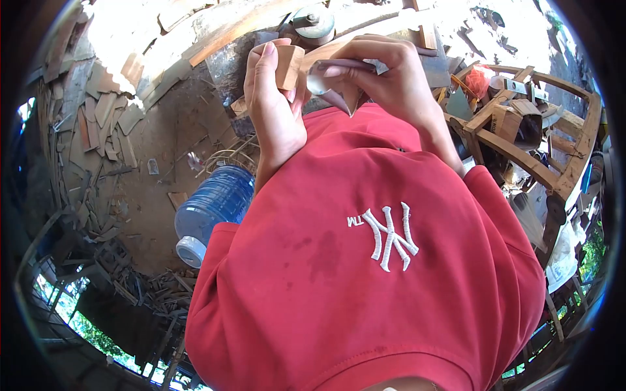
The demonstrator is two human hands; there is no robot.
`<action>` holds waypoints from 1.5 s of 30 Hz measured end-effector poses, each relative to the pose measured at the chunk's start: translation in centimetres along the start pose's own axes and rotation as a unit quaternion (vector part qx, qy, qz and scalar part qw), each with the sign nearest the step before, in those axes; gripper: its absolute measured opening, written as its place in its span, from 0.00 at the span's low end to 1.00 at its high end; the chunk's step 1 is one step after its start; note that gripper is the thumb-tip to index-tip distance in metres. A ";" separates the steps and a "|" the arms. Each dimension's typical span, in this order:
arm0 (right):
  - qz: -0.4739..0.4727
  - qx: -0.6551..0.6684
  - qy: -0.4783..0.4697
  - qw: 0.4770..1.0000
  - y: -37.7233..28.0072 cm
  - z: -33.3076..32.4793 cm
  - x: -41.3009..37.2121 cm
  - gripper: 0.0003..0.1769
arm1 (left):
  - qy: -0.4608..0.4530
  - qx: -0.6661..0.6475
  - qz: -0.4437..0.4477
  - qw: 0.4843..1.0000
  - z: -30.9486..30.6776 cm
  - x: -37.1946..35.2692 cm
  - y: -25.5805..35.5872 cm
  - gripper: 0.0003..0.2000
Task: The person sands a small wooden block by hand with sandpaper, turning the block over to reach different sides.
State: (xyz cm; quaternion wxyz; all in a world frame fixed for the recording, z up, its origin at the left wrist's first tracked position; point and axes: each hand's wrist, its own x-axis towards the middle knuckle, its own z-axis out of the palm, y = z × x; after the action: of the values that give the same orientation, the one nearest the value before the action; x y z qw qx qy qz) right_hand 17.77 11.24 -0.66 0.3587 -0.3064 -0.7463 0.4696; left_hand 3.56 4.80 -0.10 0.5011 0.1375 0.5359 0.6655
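Note:
My left hand (272, 107) is closed around a small wooden block (289, 67), with the thumb along its side and the fingers behind it. Close by on the right, my right hand (390, 68) pinches a folded sheet of sandpaper (336, 98) between thumb and fingers. The sheet is brownish, with a pale, shiny curled part and a pointed corner hanging down. A short gap shows between the block and the sheet. Both hands are held up in front of the red shirt (352, 260).
A large blue water bottle (218, 199) with a white cap lies at the left. Wood scraps (104, 117) cover the ground beyond it. At the right stands a wooden frame (521, 156) with boxes and bags. Behind the hands sits a round metal object (314, 25).

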 end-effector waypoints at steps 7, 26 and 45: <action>0.101 0.129 0.037 0.986 -0.5 -0.4 0.0 0.11 | -0.147 -0.177 -0.103 0.968 0.0 0.3 0.8 0.13; -0.024 0.064 -0.032 0.997 -1.1 -0.5 0.2 0.12 | -0.207 -0.272 -0.154 0.927 -0.8 0.2 1.0 0.14; 0.137 0.142 -0.039 0.979 -2.4 0.4 -0.6 0.22 | -0.131 -0.126 -0.050 0.982 0.6 -1.4 0.6 0.12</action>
State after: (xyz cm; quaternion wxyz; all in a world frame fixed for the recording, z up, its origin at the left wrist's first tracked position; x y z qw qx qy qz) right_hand 17.54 9.66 1.30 0.3013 -0.3334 -0.6360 0.6273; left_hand 4.35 4.06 1.17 0.6129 0.1326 0.3834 0.6781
